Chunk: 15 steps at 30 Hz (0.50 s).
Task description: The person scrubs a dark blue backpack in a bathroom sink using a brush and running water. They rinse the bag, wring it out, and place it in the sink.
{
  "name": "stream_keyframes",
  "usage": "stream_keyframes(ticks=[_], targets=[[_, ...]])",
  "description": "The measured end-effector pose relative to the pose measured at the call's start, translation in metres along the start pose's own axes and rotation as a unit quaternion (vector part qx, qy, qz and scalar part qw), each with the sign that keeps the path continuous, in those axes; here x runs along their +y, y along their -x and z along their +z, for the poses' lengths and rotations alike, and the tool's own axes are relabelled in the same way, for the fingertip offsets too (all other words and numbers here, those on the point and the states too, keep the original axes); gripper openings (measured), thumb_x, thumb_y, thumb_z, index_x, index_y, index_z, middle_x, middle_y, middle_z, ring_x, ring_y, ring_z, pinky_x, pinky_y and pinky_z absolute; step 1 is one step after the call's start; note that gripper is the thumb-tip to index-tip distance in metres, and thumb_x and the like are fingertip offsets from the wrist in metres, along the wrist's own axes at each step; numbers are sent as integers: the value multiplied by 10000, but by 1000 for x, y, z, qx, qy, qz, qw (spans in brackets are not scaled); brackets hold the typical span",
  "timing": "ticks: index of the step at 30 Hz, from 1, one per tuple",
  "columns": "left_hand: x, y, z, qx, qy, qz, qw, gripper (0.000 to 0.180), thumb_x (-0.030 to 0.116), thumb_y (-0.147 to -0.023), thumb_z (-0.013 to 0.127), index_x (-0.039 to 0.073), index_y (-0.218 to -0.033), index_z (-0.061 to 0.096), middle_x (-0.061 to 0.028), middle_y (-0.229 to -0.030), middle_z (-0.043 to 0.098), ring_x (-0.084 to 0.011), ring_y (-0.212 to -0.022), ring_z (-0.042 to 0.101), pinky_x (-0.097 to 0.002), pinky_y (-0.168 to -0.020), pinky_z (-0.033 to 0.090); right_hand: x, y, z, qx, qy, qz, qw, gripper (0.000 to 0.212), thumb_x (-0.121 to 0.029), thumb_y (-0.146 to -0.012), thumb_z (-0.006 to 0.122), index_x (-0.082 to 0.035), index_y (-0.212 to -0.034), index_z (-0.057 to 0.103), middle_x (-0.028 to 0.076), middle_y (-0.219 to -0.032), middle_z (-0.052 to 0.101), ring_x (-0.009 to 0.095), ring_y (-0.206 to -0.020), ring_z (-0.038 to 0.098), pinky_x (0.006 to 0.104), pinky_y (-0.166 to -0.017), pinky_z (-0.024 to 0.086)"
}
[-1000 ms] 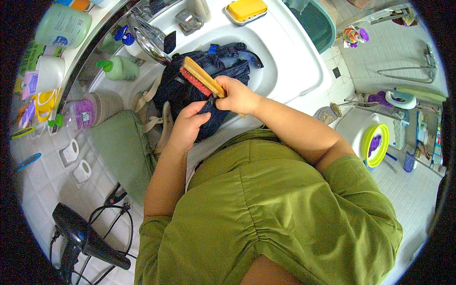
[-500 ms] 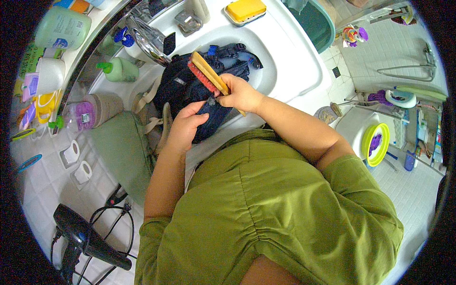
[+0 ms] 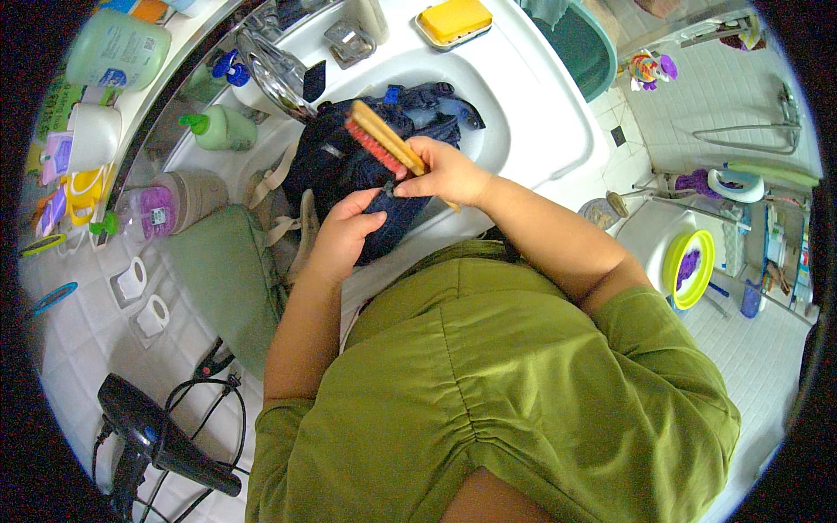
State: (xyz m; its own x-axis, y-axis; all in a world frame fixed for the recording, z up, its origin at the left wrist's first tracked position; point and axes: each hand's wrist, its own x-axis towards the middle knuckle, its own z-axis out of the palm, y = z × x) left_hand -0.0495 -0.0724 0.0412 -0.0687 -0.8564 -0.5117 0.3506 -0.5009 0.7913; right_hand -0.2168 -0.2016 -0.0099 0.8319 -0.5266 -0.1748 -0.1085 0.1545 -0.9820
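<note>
A dark navy bag [image 3: 336,144] with straps and a bit of blue trim, apparently a backpack, lies wet and bunched in the white sink [image 3: 493,96]. My left hand [image 3: 349,231] pinches a dark strap or edge of it at the sink's near rim. My right hand [image 3: 445,173] is closed round a scrub brush [image 3: 384,139] with a wooden back and red bristles. The brush slants up to the left over the bag, its bristle side facing down-left. The fingertips of both hands almost meet at the pinched fabric, and my right thumb seems to touch it.
Beyond the bag stands a chrome tap [image 3: 270,74]. A yellow soap bar [image 3: 455,19] rests in a dish on the sink's back edge. Left are a green pump bottle [image 3: 222,128], a grey-green bag [image 3: 218,270] and a black hair dryer [image 3: 166,436] with looped cord.
Both hands stay at the same spot by the near rim, with only a slight shift of the brush and fabric. The grips look the same.
</note>
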Motion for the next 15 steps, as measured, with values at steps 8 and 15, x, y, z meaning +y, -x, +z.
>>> stream_keyframes(ticks=[8,15], targets=[[-2,-6,-3,10,-47,29,998,374,10,-795,543,-46,-1163,577,-61,-1080,630,-134,-970,569,-269,-911,405,-23,3,-13,-13,-238,95,966,296,24,-707,696,-99,-903,512,7,-811,626,68,-643,539,190,-540,397],[1,-5,-1,13,-30,27,999,375,-2,-791,539,-47,-1161,579,-64,-1063,638,-136,-952,581,-268,-904,415,-24,2,-13,35,-243,62,967,261,25,-700,673,-93,-867,512,-4,-733,591,78,-577,510,207,-503,388]])
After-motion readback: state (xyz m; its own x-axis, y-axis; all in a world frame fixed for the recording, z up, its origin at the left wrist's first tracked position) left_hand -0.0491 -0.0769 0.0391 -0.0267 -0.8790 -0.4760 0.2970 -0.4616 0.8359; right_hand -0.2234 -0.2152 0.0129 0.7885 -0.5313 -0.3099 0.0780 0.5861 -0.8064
